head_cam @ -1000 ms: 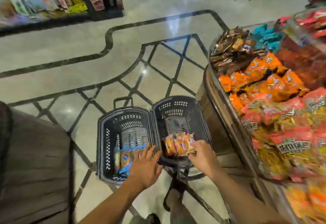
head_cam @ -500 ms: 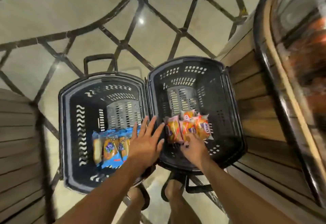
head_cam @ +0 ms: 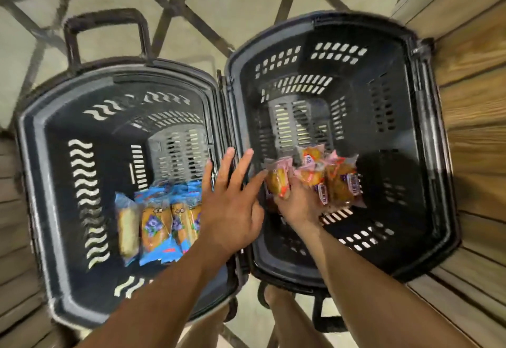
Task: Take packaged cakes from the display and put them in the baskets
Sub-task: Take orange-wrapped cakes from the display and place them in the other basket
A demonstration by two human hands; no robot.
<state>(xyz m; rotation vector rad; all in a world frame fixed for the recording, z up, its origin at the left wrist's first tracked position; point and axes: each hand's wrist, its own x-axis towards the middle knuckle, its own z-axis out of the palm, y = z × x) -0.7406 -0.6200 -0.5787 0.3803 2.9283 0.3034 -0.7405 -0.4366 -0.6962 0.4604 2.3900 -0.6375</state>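
Two dark plastic baskets stand side by side on the floor. The left basket (head_cam: pixel 41 183) holds several blue-wrapped cakes (head_cam: pixel 156 227). Over its right rim hovers my left hand (head_cam: pixel 232 205), fingers spread and holding nothing. Inside the right basket (head_cam: pixel 427 156) my right hand (head_cam: pixel 298 205) grips a bunch of pink-and-orange packaged cakes (head_cam: pixel 339 180), held low near the basket floor. One of these cakes (head_cam: pixel 278 180) sticks up beside my thumb.
A wooden display base (head_cam: pixel 476 101) rises just right of the right basket. Another wooden surface (head_cam: pixel 13 238) lies at the left edge. The left basket's pull handle (head_cam: pixel 106 24) points away from me over the patterned floor. My feet show below the baskets.
The camera has tilted down and closer, so the display top is out of view. My right hand has lowered the pink-and-orange cakes deeper into the right basket. My left hand stays over the left basket's rim.
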